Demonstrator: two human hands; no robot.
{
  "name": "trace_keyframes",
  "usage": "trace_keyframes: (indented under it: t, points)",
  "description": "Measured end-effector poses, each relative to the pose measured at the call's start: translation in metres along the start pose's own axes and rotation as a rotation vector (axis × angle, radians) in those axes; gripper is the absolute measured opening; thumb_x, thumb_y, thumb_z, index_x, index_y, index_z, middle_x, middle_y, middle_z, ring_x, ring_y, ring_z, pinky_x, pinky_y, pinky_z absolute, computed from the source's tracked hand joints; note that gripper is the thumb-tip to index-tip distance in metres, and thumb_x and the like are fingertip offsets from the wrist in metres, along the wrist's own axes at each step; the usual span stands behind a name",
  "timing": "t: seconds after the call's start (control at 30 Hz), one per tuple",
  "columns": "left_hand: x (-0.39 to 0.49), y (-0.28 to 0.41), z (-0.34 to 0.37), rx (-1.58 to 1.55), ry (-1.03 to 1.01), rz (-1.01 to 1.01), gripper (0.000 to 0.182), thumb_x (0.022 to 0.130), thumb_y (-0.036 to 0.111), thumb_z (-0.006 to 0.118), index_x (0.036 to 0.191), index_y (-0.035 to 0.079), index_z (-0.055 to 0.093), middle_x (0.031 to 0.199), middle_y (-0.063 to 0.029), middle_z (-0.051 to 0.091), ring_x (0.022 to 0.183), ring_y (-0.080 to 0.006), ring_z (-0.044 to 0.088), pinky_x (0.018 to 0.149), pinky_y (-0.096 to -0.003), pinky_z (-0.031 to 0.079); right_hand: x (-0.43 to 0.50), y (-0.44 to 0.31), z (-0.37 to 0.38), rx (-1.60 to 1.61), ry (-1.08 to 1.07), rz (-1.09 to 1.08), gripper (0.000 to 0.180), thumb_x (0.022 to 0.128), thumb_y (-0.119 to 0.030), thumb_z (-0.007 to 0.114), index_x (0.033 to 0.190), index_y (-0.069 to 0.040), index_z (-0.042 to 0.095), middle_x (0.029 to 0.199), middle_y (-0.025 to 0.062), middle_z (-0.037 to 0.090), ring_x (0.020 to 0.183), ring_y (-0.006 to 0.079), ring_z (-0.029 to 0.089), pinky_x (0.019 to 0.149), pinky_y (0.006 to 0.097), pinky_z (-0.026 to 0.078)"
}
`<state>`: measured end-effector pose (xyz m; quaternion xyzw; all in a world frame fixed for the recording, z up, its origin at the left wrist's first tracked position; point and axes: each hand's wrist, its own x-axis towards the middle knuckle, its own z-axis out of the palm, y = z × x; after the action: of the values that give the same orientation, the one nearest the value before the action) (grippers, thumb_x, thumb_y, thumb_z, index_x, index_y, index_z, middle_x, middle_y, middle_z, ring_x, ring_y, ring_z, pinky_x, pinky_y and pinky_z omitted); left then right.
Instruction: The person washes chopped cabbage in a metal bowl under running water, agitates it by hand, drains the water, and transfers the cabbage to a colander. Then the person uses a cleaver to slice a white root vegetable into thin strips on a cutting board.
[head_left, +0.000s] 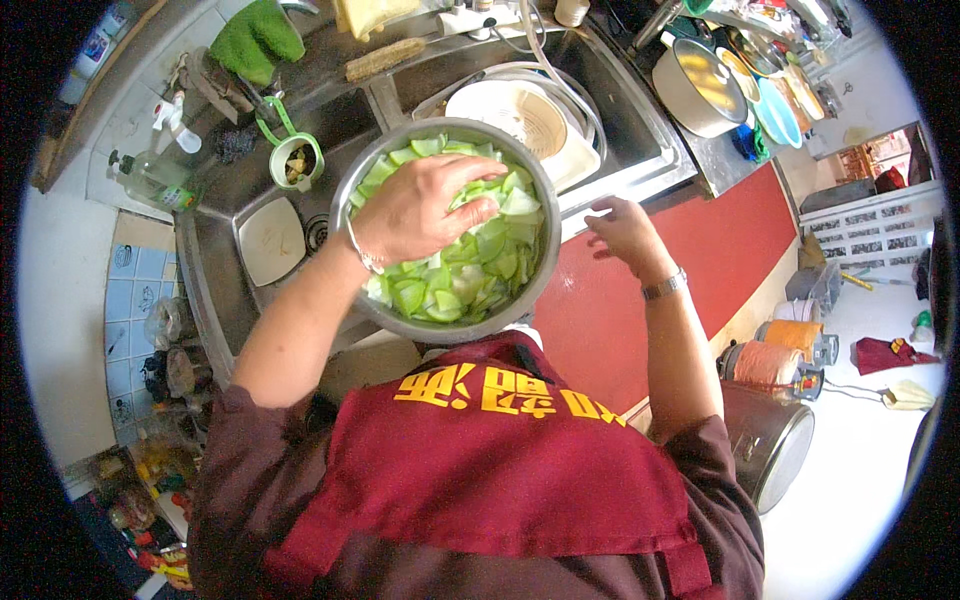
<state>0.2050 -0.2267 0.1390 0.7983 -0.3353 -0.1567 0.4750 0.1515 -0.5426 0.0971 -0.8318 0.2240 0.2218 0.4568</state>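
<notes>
A round metal bowl (551, 247) stands before me at the near edge of the sink, full of thin pale-green vegetable slices (491, 259). My left hand (420, 206) reaches over its left rim and lies on or just above the slices. Its thumb is spread from the fingers, and slices show in the gap. What lies under the palm is hidden. To the right of the bowl, my right hand (624, 229) hovers near the sink's front edge with loosely bent, parted fingers and nothing in it.
Behind the bowl, a cream plastic colander (544, 124) sits in the right sink basin. The left basin holds a square white dish (271, 241) and a green-handled strainer (298, 161) with scraps. A green glove (259, 41) hangs at the back. At right stands a lidded pot (701, 86).
</notes>
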Motion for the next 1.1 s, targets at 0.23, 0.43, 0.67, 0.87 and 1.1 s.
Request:
trace_keyframes:
  t: [0.23, 0.43, 0.67, 0.87, 1.1]
  points:
    - [0.006, -0.015, 0.028, 0.605, 0.22, -0.25, 0.037, 0.083, 0.012, 0.071, 0.119, 0.004, 0.064, 0.135, -0.0142, 0.056, 0.133, -0.0345, 0.046, 0.111, -0.0419, 0.039, 0.188, 0.049, -0.061, -0.576, 0.196, -0.387, 0.024, 0.072, -0.015, 0.069, 0.084, 0.005, 0.069, 0.091, 0.029, 0.067, 0.087, 0.0431, 0.067, 0.081, 0.0454, 0.054]
    - [0.018, 0.023, 0.046, 0.669, 0.442, -0.662, 0.041, 0.083, 0.007, 0.07, 0.122, -0.001, 0.061, 0.134, -0.0179, 0.056, 0.125, -0.0365, 0.052, 0.106, -0.0411, 0.042, 0.334, 0.09, -0.054, -0.59, -0.175, -0.208, 0.04, 0.071, -0.019, 0.071, 0.101, 0.008, 0.067, 0.096, 0.0264, 0.069, 0.091, 0.0366, 0.069, 0.08, 0.043, 0.055]
    - [-0.014, 0.044, 0.076, 0.691, 0.588, -0.915, 0.036, 0.087, 0.012, 0.064, 0.122, 0.001, 0.06, 0.139, -0.0166, 0.053, 0.126, -0.0361, 0.051, 0.107, -0.0421, 0.039, 0.349, 0.093, -0.042, -0.52, -0.332, -0.237, 0.027, 0.078, -0.006, 0.057, 0.096, 0.013, 0.065, 0.097, 0.0307, 0.067, 0.085, 0.0375, 0.069, 0.073, 0.0409, 0.059]
    - [-0.036, 0.048, 0.084, 0.856, 0.625, -1.192, 0.037, 0.089, 0.014, 0.063, 0.125, 0.002, 0.059, 0.142, -0.0155, 0.051, 0.132, -0.0339, 0.047, 0.109, -0.0432, 0.038, 0.369, 0.058, -0.105, -0.46, -0.35, -0.394, 0.02, 0.08, -0.011, 0.062, 0.086, 0.008, 0.067, 0.089, 0.0249, 0.067, 0.073, 0.0327, 0.07, 0.062, 0.0379, 0.058]
    - [-0.071, 0.038, 0.094, 0.827, 0.693, -1.109, 0.034, 0.092, 0.015, 0.062, 0.124, 0.003, 0.059, 0.142, -0.0158, 0.05, 0.131, -0.0344, 0.047, 0.11, -0.0436, 0.037, 0.345, 0.047, -0.173, -0.217, -0.365, -0.274, 0.019, 0.091, -0.01, 0.056, 0.094, 0.009, 0.055, 0.071, 0.016, 0.063, 0.055, 0.0227, 0.065, 0.044, 0.0346, 0.053]
